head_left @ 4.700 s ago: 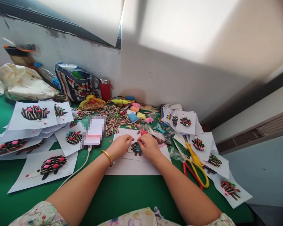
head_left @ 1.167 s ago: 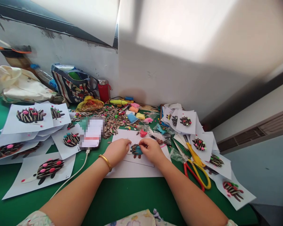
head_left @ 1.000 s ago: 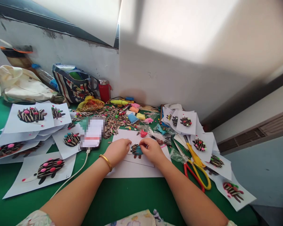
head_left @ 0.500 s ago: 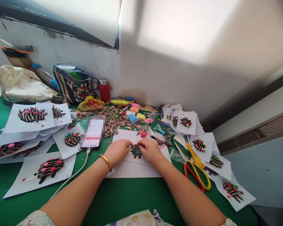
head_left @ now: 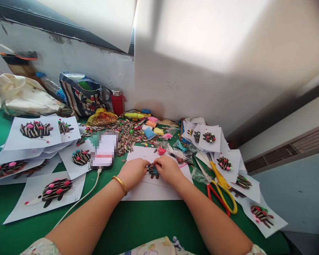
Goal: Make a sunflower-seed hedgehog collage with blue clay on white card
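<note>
A small hedgehog figure [head_left: 152, 169], with dark clay, striped sunflower seeds as spines and brown feet, lies on a white sheet of paper [head_left: 151, 193] in front of me. At its left side my left hand [head_left: 135, 173], with a gold bangle at the wrist, has thumb and fingers pinched together. My right hand [head_left: 168, 170] pinches at the figure's upper right edge, its fingertips touching or just above the clay. Whatever lies between either hand's fingertips is too small or hidden to make out. Part of the figure is covered by the fingers.
Loose sunflower seeds [head_left: 124, 132] and coloured clay lumps [head_left: 149, 133] lie behind the paper. A phone [head_left: 103, 150] on a cable is at left. Scissors [head_left: 223, 194] and a yellow cutter [head_left: 218, 173] lie at right. Finished hedgehog sheets [head_left: 55, 209] flank both sides.
Both hands have shifted only slightly at the figure, the right fingertips moving a little left toward the left ones. Everything else stays as it was.
</note>
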`<control>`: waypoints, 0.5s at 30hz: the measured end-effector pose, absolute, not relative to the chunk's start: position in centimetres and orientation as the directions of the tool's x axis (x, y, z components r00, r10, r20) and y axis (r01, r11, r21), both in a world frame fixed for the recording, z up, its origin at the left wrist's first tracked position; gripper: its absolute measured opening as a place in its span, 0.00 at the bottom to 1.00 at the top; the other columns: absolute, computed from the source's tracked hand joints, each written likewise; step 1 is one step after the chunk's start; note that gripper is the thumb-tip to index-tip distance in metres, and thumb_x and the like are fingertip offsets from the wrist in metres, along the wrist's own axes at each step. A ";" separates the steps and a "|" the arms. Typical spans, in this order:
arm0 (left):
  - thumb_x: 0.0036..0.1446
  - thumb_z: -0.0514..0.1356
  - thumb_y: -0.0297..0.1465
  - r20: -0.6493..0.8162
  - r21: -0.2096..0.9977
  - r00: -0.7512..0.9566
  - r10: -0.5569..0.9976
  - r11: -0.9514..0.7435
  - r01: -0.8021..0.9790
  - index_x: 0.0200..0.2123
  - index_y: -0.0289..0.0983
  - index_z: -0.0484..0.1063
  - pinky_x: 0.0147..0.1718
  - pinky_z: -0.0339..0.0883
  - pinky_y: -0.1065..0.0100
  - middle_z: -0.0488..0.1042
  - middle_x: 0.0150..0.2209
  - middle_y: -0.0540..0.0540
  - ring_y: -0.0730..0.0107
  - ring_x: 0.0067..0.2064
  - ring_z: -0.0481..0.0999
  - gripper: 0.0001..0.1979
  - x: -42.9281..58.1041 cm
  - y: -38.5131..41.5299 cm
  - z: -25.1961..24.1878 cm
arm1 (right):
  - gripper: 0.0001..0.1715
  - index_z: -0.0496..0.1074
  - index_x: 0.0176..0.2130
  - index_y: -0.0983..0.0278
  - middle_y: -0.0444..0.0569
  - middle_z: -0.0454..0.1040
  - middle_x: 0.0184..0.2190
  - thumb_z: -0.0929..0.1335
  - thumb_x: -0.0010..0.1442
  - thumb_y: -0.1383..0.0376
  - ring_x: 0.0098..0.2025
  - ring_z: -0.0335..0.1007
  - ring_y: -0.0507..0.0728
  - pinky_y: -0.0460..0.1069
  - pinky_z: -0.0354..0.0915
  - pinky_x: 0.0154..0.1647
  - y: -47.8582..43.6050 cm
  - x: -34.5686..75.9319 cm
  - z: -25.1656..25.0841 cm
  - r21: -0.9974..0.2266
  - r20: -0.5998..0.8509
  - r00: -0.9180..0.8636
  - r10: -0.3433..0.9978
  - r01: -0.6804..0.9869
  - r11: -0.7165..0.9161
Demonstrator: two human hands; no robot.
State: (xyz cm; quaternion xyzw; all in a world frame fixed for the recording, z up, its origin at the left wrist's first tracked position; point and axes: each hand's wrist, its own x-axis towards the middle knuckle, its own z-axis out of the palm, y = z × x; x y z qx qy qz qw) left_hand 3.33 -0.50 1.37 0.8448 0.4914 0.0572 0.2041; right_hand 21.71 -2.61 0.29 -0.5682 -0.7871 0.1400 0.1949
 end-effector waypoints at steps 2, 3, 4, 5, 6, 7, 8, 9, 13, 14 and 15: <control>0.58 0.52 0.27 -0.106 0.403 0.513 0.852 -0.435 0.805 0.46 0.44 0.78 0.43 0.68 0.65 0.80 0.44 0.42 0.59 0.46 0.78 0.19 3.3 -0.5 1.4 | 0.12 0.77 0.31 0.61 0.46 0.73 0.29 0.65 0.56 0.74 0.33 0.67 0.55 0.47 0.57 0.34 -2.6 21.7 0.3 -0.443 0.142 -0.281 0.949 0.839 0.315; 0.58 0.52 0.27 -0.108 0.403 0.515 0.851 -0.436 0.805 0.46 0.43 0.78 0.43 0.68 0.65 0.80 0.44 0.42 0.59 0.46 0.78 0.19 3.3 -0.5 1.4 | 0.12 0.77 0.31 0.61 0.47 0.73 0.29 0.65 0.56 0.74 0.34 0.67 0.55 0.47 0.58 0.34 -2.6 21.7 0.3 -0.444 0.142 -0.281 0.949 0.839 0.315; 0.58 0.52 0.27 -0.109 0.402 0.514 0.851 -0.435 0.806 0.46 0.43 0.78 0.43 0.68 0.65 0.80 0.44 0.42 0.59 0.46 0.78 0.19 3.3 -0.5 1.3 | 0.12 0.77 0.31 0.61 0.47 0.73 0.30 0.65 0.57 0.74 0.34 0.67 0.55 0.48 0.58 0.35 -2.6 21.7 0.3 -0.445 0.144 -0.280 0.949 0.838 0.315; 0.58 0.51 0.27 -0.110 0.401 0.508 0.854 -0.430 0.809 0.46 0.42 0.78 0.44 0.68 0.64 0.80 0.44 0.41 0.58 0.46 0.78 0.19 3.2 -0.5 1.3 | 0.12 0.76 0.32 0.61 0.47 0.74 0.30 0.66 0.57 0.74 0.35 0.67 0.55 0.48 0.59 0.36 -2.6 21.8 0.3 -0.448 0.146 -0.279 0.949 0.837 0.315; 0.58 0.51 0.27 -0.107 0.404 0.498 0.861 -0.419 0.813 0.47 0.41 0.78 0.45 0.68 0.64 0.80 0.44 0.41 0.58 0.47 0.78 0.19 3.2 -0.4 1.2 | 0.11 0.76 0.32 0.61 0.47 0.74 0.31 0.66 0.57 0.74 0.36 0.68 0.55 0.48 0.59 0.37 -2.7 21.8 0.3 -0.454 0.147 -0.279 0.949 0.834 0.315; 0.58 0.51 0.27 -0.099 0.416 0.481 0.871 -0.403 0.816 0.48 0.41 0.77 0.45 0.67 0.63 0.80 0.45 0.40 0.57 0.47 0.77 0.19 3.2 -0.3 1.1 | 0.11 0.76 0.33 0.61 0.47 0.74 0.31 0.66 0.57 0.74 0.37 0.68 0.56 0.48 0.60 0.38 -2.7 21.9 0.3 -0.462 0.150 -0.278 0.949 0.829 0.316; 0.58 0.51 0.27 -0.082 0.444 0.460 0.884 -0.381 0.811 0.48 0.40 0.77 0.46 0.67 0.63 0.79 0.45 0.40 0.57 0.47 0.77 0.19 3.1 -0.3 1.1 | 0.10 0.76 0.34 0.61 0.47 0.74 0.32 0.66 0.58 0.73 0.37 0.68 0.56 0.48 0.60 0.39 -2.8 22.0 0.3 -0.473 0.161 -0.273 0.948 0.822 0.317; 0.59 0.51 0.28 -0.056 0.496 0.437 0.898 -0.355 0.792 0.48 0.39 0.77 0.46 0.67 0.63 0.79 0.45 0.40 0.58 0.46 0.77 0.19 3.1 -0.2 1.1 | 0.10 0.76 0.36 0.61 0.47 0.74 0.34 0.66 0.58 0.73 0.38 0.68 0.56 0.49 0.61 0.41 -2.9 22.2 0.3 -0.487 0.180 -0.267 0.947 0.812 0.322; 0.62 0.51 0.39 -0.083 0.893 0.313 0.946 -0.069 0.444 0.45 0.37 0.75 0.29 0.66 0.69 0.77 0.35 0.44 0.70 0.29 0.73 0.18 3.4 -0.1 1.7 | 0.09 0.74 0.40 0.62 0.50 0.74 0.37 0.65 0.61 0.70 0.42 0.68 0.58 0.51 0.62 0.45 -3.4 22.4 0.8 -0.538 0.331 -0.238 0.913 0.747 0.390; 0.62 0.50 0.44 -0.163 0.956 0.298 0.941 0.076 0.283 0.45 0.36 0.74 0.22 0.61 0.72 0.73 0.29 0.47 0.73 0.23 0.68 0.21 3.5 -0.2 2.0 | 0.09 0.74 0.39 0.62 0.50 0.74 0.37 0.64 0.62 0.69 0.42 0.68 0.58 0.52 0.62 0.45 -3.6 22.4 1.0 -0.549 0.368 -0.232 0.900 0.728 0.412; 0.62 0.49 0.48 -0.248 0.968 0.316 0.916 0.219 0.125 0.46 0.36 0.73 0.17 0.53 0.74 0.69 0.25 0.50 0.77 0.19 0.62 0.24 3.6 -0.3 2.3 | 0.09 0.74 0.39 0.62 0.50 0.74 0.36 0.64 0.63 0.68 0.42 0.68 0.58 0.52 0.62 0.45 -3.9 22.2 1.2 -0.560 0.397 -0.226 0.889 0.708 0.430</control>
